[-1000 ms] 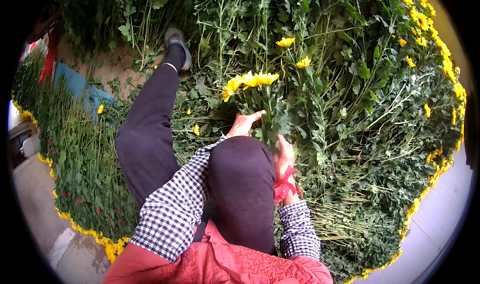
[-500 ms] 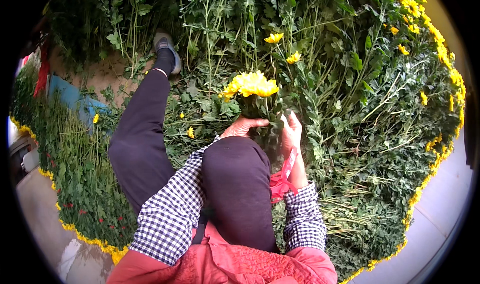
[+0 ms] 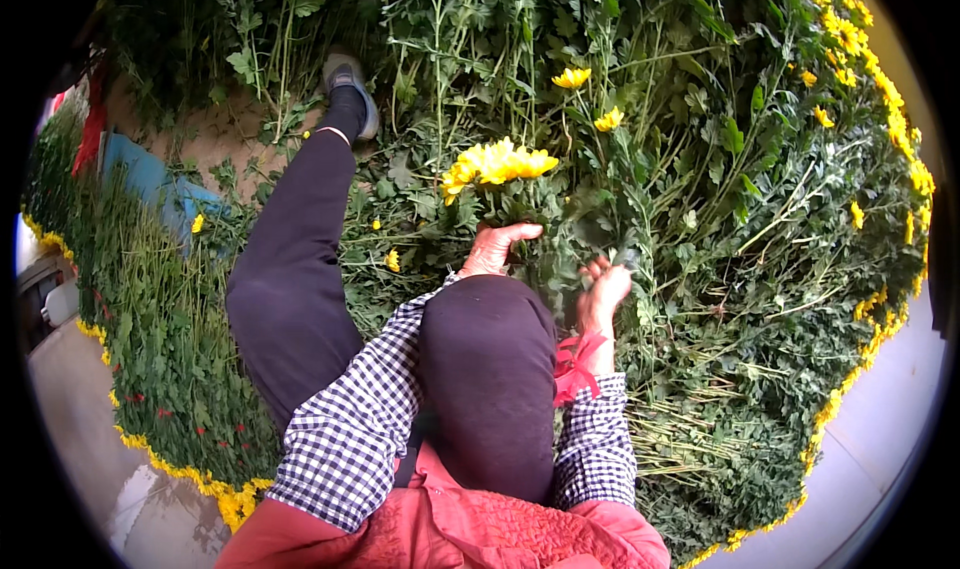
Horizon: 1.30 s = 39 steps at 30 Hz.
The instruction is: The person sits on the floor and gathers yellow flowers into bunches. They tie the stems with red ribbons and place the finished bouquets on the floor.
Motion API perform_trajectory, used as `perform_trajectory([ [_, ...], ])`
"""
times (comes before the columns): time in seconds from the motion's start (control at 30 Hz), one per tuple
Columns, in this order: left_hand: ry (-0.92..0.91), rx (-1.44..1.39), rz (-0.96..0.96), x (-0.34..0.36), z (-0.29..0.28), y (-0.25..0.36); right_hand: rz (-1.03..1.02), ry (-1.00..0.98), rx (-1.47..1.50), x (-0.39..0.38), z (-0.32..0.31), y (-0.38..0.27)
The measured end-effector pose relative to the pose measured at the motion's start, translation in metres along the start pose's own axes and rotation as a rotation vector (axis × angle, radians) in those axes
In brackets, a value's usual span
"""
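A bunch of yellow chrysanthemums [image 3: 500,163] stands upright just beyond my raised knee, its blooms level with one another. My left hand [image 3: 492,249] is closed round the stems below the blooms, thumb stretched across them. To the right of the bunch, a little apart from it, my right hand [image 3: 606,287] has its fingers curled in. Something pale green shows at its fingertips, too blurred to name. Red ribbons [image 3: 577,369] hang at my right wrist. The lower stems of the bunch are hidden behind my knee.
Leafy cut stems [image 3: 740,249] lie thickly ahead and to the right, with yellow blooms [image 3: 845,39] along their outer edge. More bundled stems [image 3: 160,339] with red ties lie at the left. A blue sheet [image 3: 150,184] lies near my outstretched leg [image 3: 290,259].
My right hand has drawn away from the bunch, down and to the right, and its fingers have curled in. My left hand keeps its hold on the chrysanthemums. The view has shifted slightly.
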<state>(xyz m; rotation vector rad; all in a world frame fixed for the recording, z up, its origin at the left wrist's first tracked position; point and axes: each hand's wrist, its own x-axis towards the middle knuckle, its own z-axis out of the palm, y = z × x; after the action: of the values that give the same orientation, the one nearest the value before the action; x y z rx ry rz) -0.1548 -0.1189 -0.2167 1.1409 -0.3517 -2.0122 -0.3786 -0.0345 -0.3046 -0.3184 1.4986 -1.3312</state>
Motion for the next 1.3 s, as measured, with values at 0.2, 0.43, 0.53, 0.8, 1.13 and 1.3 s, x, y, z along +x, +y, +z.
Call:
perform_trajectory([
  [0.2,0.067,-0.103,-0.037,0.012,0.009,0.009,-0.689,-0.127,-1.265,-0.06,0.012,-0.029],
  [0.43,0.239,0.13,-0.097,0.025,0.002,-0.012,-0.12,-0.238,-1.006,-0.089,0.047,-0.011],
  [0.53,0.156,0.009,-0.253,0.021,-0.002,-0.003,-0.035,-0.171,-0.787,-0.085,0.041,-0.002],
  [0.8,0.223,-0.095,-0.166,0.023,0.002,-0.002,-0.032,-0.061,-0.663,-0.083,0.036,-0.007],
  [1.13,0.347,-0.04,0.067,0.031,-0.003,-0.019,-0.013,-0.145,-0.723,-0.071,0.033,-0.014],
  [1.3,0.224,0.106,-0.188,0.017,0.007,0.005,0.13,-0.239,-0.749,-0.068,0.041,-0.013],
])
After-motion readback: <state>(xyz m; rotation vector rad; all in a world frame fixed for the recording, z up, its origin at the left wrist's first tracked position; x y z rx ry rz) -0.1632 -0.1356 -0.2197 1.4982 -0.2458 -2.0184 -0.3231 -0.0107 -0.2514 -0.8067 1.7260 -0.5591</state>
